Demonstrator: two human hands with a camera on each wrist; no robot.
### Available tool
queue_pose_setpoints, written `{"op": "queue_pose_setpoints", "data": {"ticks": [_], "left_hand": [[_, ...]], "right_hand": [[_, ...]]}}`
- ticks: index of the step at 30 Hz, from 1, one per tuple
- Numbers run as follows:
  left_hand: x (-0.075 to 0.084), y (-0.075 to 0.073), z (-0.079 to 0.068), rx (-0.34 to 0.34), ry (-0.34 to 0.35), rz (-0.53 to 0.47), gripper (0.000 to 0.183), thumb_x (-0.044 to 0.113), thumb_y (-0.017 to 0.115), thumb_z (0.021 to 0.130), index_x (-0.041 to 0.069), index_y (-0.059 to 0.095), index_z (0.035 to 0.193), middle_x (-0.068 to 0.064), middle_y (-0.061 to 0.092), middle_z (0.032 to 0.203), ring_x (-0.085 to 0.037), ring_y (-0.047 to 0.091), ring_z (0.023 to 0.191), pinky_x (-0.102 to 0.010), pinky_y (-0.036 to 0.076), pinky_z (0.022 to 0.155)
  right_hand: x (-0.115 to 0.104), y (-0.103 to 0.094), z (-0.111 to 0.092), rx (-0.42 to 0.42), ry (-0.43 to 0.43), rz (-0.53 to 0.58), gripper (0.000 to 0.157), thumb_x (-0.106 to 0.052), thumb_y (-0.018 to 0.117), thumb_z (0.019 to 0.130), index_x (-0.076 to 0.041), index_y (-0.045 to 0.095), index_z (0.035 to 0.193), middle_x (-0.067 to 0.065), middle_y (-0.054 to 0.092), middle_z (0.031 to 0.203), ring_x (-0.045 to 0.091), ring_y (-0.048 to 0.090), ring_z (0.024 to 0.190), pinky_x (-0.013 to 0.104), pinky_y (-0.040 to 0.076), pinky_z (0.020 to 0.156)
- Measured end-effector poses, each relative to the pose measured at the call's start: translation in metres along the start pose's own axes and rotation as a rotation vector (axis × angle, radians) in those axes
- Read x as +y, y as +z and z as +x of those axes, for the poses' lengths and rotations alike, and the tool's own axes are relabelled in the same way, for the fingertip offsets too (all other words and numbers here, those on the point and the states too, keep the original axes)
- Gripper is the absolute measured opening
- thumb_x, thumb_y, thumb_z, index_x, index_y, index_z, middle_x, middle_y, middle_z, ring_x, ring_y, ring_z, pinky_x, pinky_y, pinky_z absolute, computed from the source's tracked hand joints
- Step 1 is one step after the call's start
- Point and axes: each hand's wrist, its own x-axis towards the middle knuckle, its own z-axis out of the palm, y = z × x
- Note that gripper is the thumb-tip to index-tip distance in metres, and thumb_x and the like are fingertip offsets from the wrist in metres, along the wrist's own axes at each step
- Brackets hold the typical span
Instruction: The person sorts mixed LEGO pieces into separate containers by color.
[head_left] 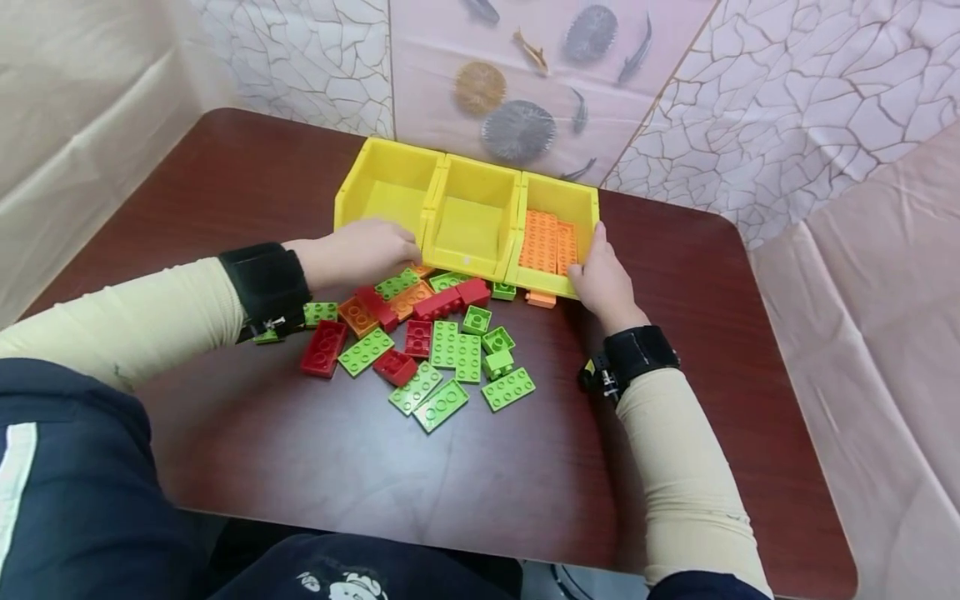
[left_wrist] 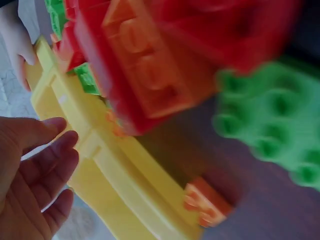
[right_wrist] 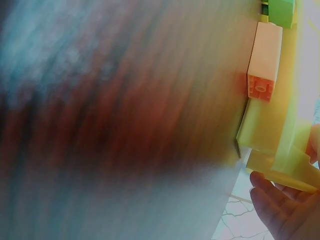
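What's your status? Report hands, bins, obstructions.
Right hand gripping right yellow bin. Left hand holding nothing, near left yellow bin. Orange bricks inside right bin. Loose bricks crowding bins' front.

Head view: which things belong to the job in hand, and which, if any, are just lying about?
Likely the job:
yellow bins, the right bin gripped by the right hand
orange bricks in the right bin
loose green bricks, red bricks and loose orange bricks

Likely just surroundings:
brown table
patterned backdrop
black wrist straps
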Motion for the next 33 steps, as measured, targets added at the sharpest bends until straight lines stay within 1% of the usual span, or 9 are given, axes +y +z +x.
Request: {"op": "queue_pose_setpoints", "data": {"ticks": [2, 5, 8, 10, 12, 18, 23, 31, 33], "left_hand": [[-0.002, 0.001, -0.011, -0.028, -0.025, 0.042, 0.015, 0.018, 0.067, 0.086, 0.008, 0.07, 0.097, -0.003, 0.057, 0.077, -0.022, 0.051, 0.073, -0.034, 0.045, 0.074], [-0.008, 0.001, -0.024, -0.041, -0.06, 0.164, 0.021, 0.023, 0.069, 0.084, 0.006, 0.068, 0.095, -0.005, 0.053, 0.073, -0.024, 0.051, 0.069, -0.035, 0.048, 0.068], [-0.016, 0.001, -0.033, -0.054, -0.167, 0.232, 0.024, 0.024, 0.07, 0.083, 0.004, 0.066, 0.095, -0.008, 0.052, 0.073, -0.026, 0.05, 0.068, -0.039, 0.05, 0.065], [-0.023, 0.002, -0.038, -0.07, -0.246, 0.231, 0.025, 0.023, 0.07, 0.083, 0.003, 0.066, 0.098, -0.01, 0.054, 0.077, -0.027, 0.05, 0.07, -0.04, 0.05, 0.067], [-0.028, 0.005, -0.043, -0.091, -0.298, 0.214, 0.026, 0.023, 0.069, 0.084, 0.003, 0.065, 0.1, -0.012, 0.055, 0.079, -0.028, 0.05, 0.072, -0.041, 0.05, 0.069], [-0.034, 0.017, -0.054, -0.127, -0.367, 0.163, 0.024, 0.019, 0.067, 0.086, 0.002, 0.06, 0.102, -0.011, 0.054, 0.079, -0.027, 0.053, 0.069, -0.043, 0.052, 0.07], [-0.036, 0.023, -0.06, -0.128, -0.387, 0.094, 0.022, 0.018, 0.067, 0.086, 0.006, 0.064, 0.104, -0.009, 0.053, 0.082, -0.027, 0.051, 0.074, -0.041, 0.05, 0.072], [-0.038, 0.024, -0.071, -0.102, -0.318, -0.011, 0.013, 0.015, 0.072, 0.081, 0.01, 0.062, 0.086, -0.008, 0.05, 0.082, -0.024, 0.049, 0.075, -0.036, 0.047, 0.068], [-0.038, 0.018, -0.071, -0.08, -0.305, -0.034, 0.012, 0.015, 0.072, 0.082, 0.01, 0.061, 0.085, -0.007, 0.051, 0.082, -0.023, 0.05, 0.074, -0.035, 0.047, 0.068]], "right_hand": [[0.001, 0.0, 0.0, 0.0, 0.001, -0.002, 0.081, -0.02, 0.042, 0.091, -0.012, -0.018, 0.147, 0.02, 0.021, 0.149, 0.033, 0.042, 0.116, 0.047, 0.036, 0.091], [0.002, 0.0, -0.001, 0.004, -0.004, -0.001, 0.081, -0.02, 0.042, 0.091, -0.012, -0.017, 0.147, 0.02, 0.021, 0.149, 0.033, 0.041, 0.117, 0.048, 0.036, 0.093], [0.003, 0.0, -0.001, 0.008, -0.005, 0.004, 0.081, -0.019, 0.042, 0.091, -0.012, -0.017, 0.147, 0.021, 0.022, 0.148, 0.034, 0.041, 0.116, 0.048, 0.036, 0.093], [0.003, 0.0, 0.0, 0.006, 0.0, 0.008, 0.081, -0.019, 0.042, 0.091, -0.012, -0.017, 0.147, 0.021, 0.022, 0.148, 0.034, 0.041, 0.115, 0.048, 0.036, 0.092], [0.003, 0.0, 0.0, 0.003, 0.004, 0.005, 0.081, -0.019, 0.042, 0.091, -0.012, -0.017, 0.147, 0.022, 0.022, 0.148, 0.034, 0.042, 0.114, 0.048, 0.036, 0.092], [0.001, 0.0, 0.0, 0.001, -0.002, -0.006, 0.081, -0.019, 0.041, 0.091, -0.012, -0.018, 0.146, 0.022, 0.023, 0.147, 0.034, 0.043, 0.11, 0.047, 0.037, 0.09], [0.0, 0.0, -0.001, 0.012, -0.004, 0.006, 0.081, -0.018, 0.042, 0.091, -0.011, -0.016, 0.147, 0.022, 0.025, 0.146, 0.033, 0.043, 0.108, 0.047, 0.037, 0.088], [0.0, 0.0, -0.001, 0.001, -0.001, 0.001, 0.081, -0.019, 0.042, 0.092, -0.011, -0.017, 0.147, 0.022, 0.022, 0.148, 0.034, 0.042, 0.114, 0.048, 0.036, 0.092], [0.0, 0.0, -0.001, -0.006, -0.001, 0.006, 0.081, -0.019, 0.042, 0.092, -0.012, -0.017, 0.147, 0.021, 0.021, 0.149, 0.033, 0.041, 0.115, 0.048, 0.036, 0.093]]}}
